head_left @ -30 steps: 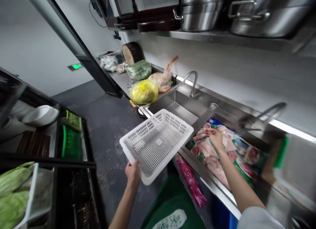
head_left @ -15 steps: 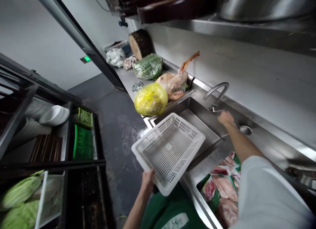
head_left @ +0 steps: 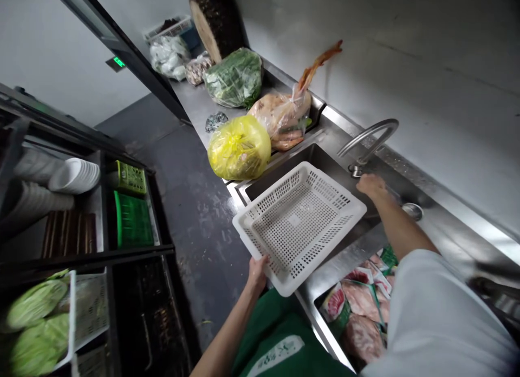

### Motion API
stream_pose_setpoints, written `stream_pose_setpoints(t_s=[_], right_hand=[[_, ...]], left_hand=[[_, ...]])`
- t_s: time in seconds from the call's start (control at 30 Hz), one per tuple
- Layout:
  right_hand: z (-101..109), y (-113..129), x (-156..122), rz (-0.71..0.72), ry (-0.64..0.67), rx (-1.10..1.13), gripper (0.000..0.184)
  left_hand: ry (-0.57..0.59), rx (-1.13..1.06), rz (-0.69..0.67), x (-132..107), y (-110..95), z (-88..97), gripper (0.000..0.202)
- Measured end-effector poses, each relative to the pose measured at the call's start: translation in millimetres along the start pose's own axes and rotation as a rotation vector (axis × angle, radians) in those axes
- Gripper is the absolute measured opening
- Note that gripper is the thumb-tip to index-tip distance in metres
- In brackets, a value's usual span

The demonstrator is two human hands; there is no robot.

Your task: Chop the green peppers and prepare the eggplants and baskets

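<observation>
My left hand [head_left: 257,272] is closed on the near rim of a white perforated plastic basket [head_left: 300,274], thumb over the edge. The basket is tilted over the sink [head_left: 280,171], and only a few small specks show inside it. At the base of the curved metal faucet [head_left: 376,130], my right hand [head_left: 371,185] is closed around the lever, which its fingers mostly hide. No running water is visible at the spout. In the nearer basin lie several plastic packs of raw meat [head_left: 363,333].
A yellow plastic bag [head_left: 239,148], a bagged plucked bird [head_left: 280,114] and bagged greens [head_left: 234,78] sit on the counter beyond the sink. Behind them leans a round wooden block [head_left: 219,25]. To the left, shelves hold white bowls [head_left: 75,175], a green basket [head_left: 133,220] and cabbages [head_left: 38,312].
The basket has moved right and farther over the sink with my left hand. My right hand stays at the faucet lever, now covering more of it. The camera view has shifted downward.
</observation>
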State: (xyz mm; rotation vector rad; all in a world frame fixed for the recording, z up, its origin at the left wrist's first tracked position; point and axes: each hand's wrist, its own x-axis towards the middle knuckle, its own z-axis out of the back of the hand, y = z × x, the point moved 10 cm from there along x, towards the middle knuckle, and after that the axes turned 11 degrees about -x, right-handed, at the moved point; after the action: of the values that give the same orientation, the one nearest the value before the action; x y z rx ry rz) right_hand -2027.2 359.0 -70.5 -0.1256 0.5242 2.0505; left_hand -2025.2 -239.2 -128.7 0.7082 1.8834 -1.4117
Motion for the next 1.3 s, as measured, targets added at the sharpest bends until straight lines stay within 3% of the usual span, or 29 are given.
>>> stream_pose_setpoints(t_s=[0.1,0.13,0.17,0.27,0.33,0.4,0.47,0.53,0.57,0.63,0.67,0.77,0.83,0.93,0.97,1.03,1.17,1.23,1.3], right_hand=[[-8,-7,-2,-0.032,0.105,-0.082,0.021],[-6,-7,-6,-0.034,0.103,-0.093,0.009],[-1,-4,-11,-0.027,0.06,-0.097,0.01],[27,18,-33,0.102,-0.266,-0.094,0.046],[41,27,-43,0.173,-0.451,-0.123,0.057],[41,16,-33,0.082,-0.432,-0.172,0.055],[33,-11,-13,-0.089,-0.266,-0.201,0.043],[27,-25,-2,-0.155,-0.159,-0.2,0.037],[27,-21,-1,-0.119,-0.178,-0.194,0.038],[23,8,-9,0.089,-0.28,-0.18,0.041],[13,31,-18,0.247,-0.293,-0.178,0.042],[-45,95,-53,0.669,-0.144,-0.214,0.043],[-72,114,-64,0.665,-0.154,-0.246,0.049],[-90,125,-74,0.406,-0.311,-0.25,0.063],[-102,134,-85,0.391,-0.314,-0.252,0.067],[-136,165,-119,0.518,-0.237,-0.267,0.071],[-198,221,-199,1.001,0.008,-0.306,0.063],[-204,228,-215,1.199,0.083,-0.314,0.06],[-191,224,-205,1.276,0.096,-0.319,0.058]], left_hand=[[0.02,-0.046,0.034,4,6,-13.2,0.038],[0.034,-0.065,0.047,5,8,-19.3,0.04],[0.046,-0.082,0.057,7,10,-25.8,0.042],[0.078,-0.125,0.068,11,11,-46.7,0.046],[0.107,-0.136,0.055,12,8,-60.9,0.047],[0.12,-0.11,0.028,14,3,-70.7,0.045],[0.097,-0.062,-0.011,15,-3,-74.0,0.038],[0.057,-0.019,-0.045,17,-9,-73.4,0.032],[0.042,-0.005,-0.057,18,-11,-73.1,0.029],[0.03,0.001,-0.07,19,-13,-74.1,0.028],[0.036,-0.006,-0.068,19,-12,-75.8,0.029],[0.073,-0.043,-0.041,16,-7,-83.5,0.036],[0.116,-0.071,-0.012,11,-1,-91.6,0.037],[0.187,-0.095,0.012,3,7,-106.9,0.036],[0.201,-0.098,0.013,2,8,-111.4,0.037],[0.201,-0.102,0.009,1,9,-116.9,0.036],[0.191,-0.107,-0.021,8,4,-115.4,0.036],[0.208,-0.09,-0.038,12,-2,-112.7,0.041],[0.218,-0.072,-0.063,16,-11,-111.7,0.048]])
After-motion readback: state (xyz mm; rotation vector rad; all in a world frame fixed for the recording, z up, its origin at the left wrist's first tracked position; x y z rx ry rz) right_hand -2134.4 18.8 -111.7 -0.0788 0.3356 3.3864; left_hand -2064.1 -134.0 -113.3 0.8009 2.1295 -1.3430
